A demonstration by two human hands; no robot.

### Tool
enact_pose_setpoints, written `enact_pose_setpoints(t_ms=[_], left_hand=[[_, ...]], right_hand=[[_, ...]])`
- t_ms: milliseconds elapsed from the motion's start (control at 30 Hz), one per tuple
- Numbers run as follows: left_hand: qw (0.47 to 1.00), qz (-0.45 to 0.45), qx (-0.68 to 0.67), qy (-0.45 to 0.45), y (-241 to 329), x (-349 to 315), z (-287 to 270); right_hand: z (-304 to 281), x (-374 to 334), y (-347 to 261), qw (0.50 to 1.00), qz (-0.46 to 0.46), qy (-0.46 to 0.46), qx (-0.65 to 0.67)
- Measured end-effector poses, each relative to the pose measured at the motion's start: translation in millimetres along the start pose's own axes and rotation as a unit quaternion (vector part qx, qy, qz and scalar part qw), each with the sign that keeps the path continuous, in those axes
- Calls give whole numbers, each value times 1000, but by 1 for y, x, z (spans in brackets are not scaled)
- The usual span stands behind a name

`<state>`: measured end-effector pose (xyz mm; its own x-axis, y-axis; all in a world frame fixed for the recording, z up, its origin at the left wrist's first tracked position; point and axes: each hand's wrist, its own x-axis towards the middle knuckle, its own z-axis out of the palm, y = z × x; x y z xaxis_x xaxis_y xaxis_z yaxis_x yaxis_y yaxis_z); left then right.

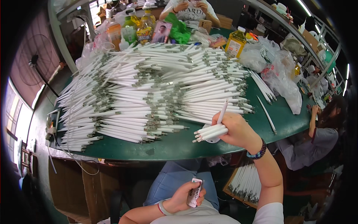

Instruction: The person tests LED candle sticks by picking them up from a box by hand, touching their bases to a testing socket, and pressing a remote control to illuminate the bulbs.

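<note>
My right hand point(237, 128) is closed around a small bundle of white pen-like sticks point(210, 132), held above the front edge of the table. One more white stick point(223, 111) points up out of the same grip. Under the bundle a round white object point(213, 139) shows in part; I cannot make out its kind. Low in front of my lap, my left hand point(183, 197) grips a small flat white device point(194, 192) with dark oval marks. Beyond both hands spreads a large heap of white pen-like sticks point(145, 93) with clear or metallic ends.
The green table point(171, 143) bears a lone stick point(266, 115), clear plastic bags point(285, 76), bottles point(235, 42) and a propped phone point(162, 32). Below right stands a box of sticks point(244, 183); below left, a cardboard box point(80, 190). People sit across point(190, 10) and at right point(313, 143).
</note>
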<state>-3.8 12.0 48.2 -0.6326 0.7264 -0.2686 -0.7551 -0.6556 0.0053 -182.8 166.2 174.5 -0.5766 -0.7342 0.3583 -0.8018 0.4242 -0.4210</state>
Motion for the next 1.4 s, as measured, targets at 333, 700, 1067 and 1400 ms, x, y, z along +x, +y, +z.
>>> enact_pose_setpoints(t_ms=[333, 700, 1067, 1400], left_hand=[[998, 9, 68, -8, -2, -7, 6], [998, -8, 70, -2, -3, -2, 3], [998, 17, 34, -56, -4, -3, 0], [999, 0, 23, -45, -1, -1, -1]], right_hand=[[-2, 0, -3, 1000, 9, -4, -1], [-3, 1, -4, 1000, 13, -13, -8], [-24, 18, 15, 973, -14, 12, -231], [-35, 14, 40, 969, 29, 159, -186]])
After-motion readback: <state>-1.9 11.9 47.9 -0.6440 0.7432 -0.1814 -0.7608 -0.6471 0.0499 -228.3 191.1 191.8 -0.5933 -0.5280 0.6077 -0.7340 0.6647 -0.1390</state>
